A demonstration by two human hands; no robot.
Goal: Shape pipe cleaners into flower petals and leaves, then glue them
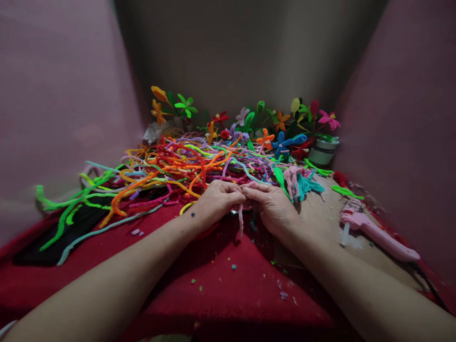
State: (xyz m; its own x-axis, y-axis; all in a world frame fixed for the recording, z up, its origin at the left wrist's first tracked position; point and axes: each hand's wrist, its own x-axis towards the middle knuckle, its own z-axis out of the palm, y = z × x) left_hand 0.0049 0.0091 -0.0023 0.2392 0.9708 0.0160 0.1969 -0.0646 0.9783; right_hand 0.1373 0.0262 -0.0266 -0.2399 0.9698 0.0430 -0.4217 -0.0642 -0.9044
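Observation:
My left hand (220,200) and my right hand (272,204) meet over the front of the table, fingertips pinched together. Between them is a pale pink pipe cleaner (241,222), its free end hanging down below the fingers. The part within the fingers is hidden. A short dark teal piece (253,222) dangles just under my right hand. Right beside that hand lie a bundle of pale pink pipe cleaner loops (292,181) and a teal bundle (309,185). Behind both hands spreads a big tangled heap of coloured pipe cleaners (199,164).
A pink glue gun (379,232) rests on a cardboard sheet (320,228) at the right. Pipe cleaner flowers (281,142) and a white jar (323,150) stand at the back. A dark flat object (46,244) lies at left. Small scraps dot the red cloth (228,289).

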